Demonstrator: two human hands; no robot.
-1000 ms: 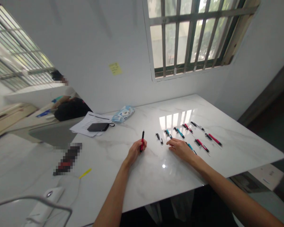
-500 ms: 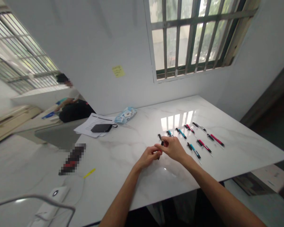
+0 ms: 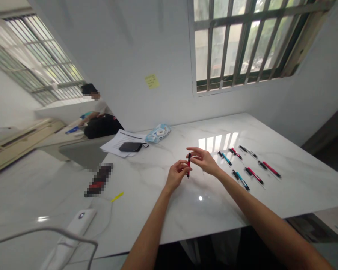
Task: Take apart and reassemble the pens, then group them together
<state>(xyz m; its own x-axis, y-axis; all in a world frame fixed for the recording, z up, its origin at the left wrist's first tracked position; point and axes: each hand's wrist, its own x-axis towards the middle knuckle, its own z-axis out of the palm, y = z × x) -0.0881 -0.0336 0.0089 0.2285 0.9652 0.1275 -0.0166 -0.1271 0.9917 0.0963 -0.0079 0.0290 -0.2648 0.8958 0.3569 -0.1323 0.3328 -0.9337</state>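
Observation:
A red pen with black ends (image 3: 189,165) stands nearly upright between my hands, above the white table. Around its lower body, the thumb and fingers of my left hand (image 3: 176,177) are closed. My right hand (image 3: 205,161) is at the black upper end, thumb and a finger against it, with the other fingers stretched out. To the right lie pens in separate parts, among them a teal pen (image 3: 226,159), another teal pen (image 3: 243,182), a red pen (image 3: 255,176) and a black and clear pen (image 3: 249,151). Thin white refills lie beside some. My right hand hides part of the table.
At the back are papers (image 3: 115,143), a black pouch (image 3: 130,147) and a blue wipes pack (image 3: 159,134). On the left lie a yellow strip (image 3: 117,197), a blurred dark object (image 3: 99,180) and a white power strip (image 3: 73,234). A person (image 3: 101,107) sits beyond the partition.
My view has shifted, so the table's contents appear farther right. My right hand's fingers have spread from a tight grip, and the red pen shows more fully between my hands.

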